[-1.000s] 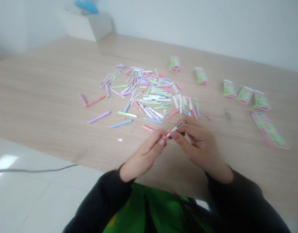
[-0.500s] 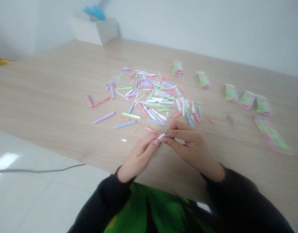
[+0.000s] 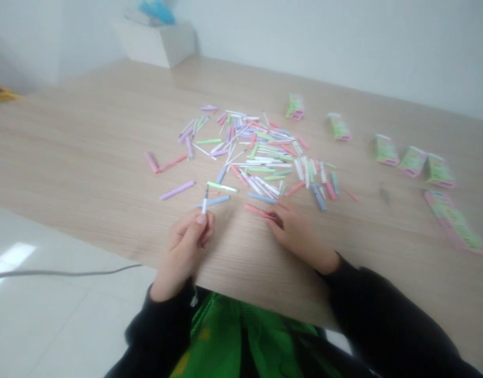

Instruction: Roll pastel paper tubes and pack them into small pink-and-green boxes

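Tabletop (image 3: pixel 87 121): pale, wood-grained, spanning most of the frame. White box (image 3: pixel 158 44) stood at upper left. Mixed heap of slim pen parts (image 3: pixel 261 169), in white, green, red, purple and blue, lay loose at centre, many pieces crossing or touching. Left of centre, a pink tube (image 3: pixel 151 163) met one end of a red stick (image 3: pixel 172 163); below these, a purple barrel (image 3: pixel 177 190) lay apart. Five green-and-pink packs (image 3: pixel 386 150) sat in a slanting row at upper right; a flat green-and-pink packet (image 3: pixel 457 222) lay below them, near the right edge. Lettering too blurred to read.
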{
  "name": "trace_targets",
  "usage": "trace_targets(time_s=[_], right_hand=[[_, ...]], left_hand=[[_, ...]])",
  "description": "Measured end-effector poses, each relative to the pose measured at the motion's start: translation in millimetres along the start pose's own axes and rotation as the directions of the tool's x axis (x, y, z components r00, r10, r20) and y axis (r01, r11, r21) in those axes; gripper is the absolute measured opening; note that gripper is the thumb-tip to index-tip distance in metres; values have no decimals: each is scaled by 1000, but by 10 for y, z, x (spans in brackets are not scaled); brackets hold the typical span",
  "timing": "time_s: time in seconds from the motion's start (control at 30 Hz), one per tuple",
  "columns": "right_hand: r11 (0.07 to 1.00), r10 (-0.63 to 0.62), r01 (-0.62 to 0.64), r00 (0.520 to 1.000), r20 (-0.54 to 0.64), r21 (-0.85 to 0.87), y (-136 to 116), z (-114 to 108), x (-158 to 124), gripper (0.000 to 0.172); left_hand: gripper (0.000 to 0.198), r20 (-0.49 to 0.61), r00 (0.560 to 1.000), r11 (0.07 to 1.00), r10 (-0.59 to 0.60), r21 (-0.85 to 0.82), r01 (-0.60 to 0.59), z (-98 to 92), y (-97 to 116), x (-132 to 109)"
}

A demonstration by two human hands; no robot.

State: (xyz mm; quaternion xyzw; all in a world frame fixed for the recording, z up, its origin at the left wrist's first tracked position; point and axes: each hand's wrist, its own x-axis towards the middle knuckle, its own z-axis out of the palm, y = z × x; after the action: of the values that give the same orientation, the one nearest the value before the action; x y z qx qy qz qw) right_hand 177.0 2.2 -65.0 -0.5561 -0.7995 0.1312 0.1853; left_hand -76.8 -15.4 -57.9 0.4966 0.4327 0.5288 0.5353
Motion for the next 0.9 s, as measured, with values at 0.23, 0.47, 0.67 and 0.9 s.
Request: trace_targets(time_s=[0.23,0.47,0.67,0.9], right_hand=[[997,65,-70,992,-108,-44,114,35,26,9],[995,100,-94,979,-179,40,188,-160,62,21],[991,131,-133,977,-169,-3,492,-467,120,24],[997,63,-76,957,-285,-34,673,-510,195,29]], left_hand=[[33,-68,998,996,9,-83,-15,-65,-70,82],[36,-112,993,999,21,-45,-26,-103,-103,81],[37,-92,995,998,32,63,-26,-118,-139,50],[36,-102,995,999,16,45,-12,-128,-149,50]])
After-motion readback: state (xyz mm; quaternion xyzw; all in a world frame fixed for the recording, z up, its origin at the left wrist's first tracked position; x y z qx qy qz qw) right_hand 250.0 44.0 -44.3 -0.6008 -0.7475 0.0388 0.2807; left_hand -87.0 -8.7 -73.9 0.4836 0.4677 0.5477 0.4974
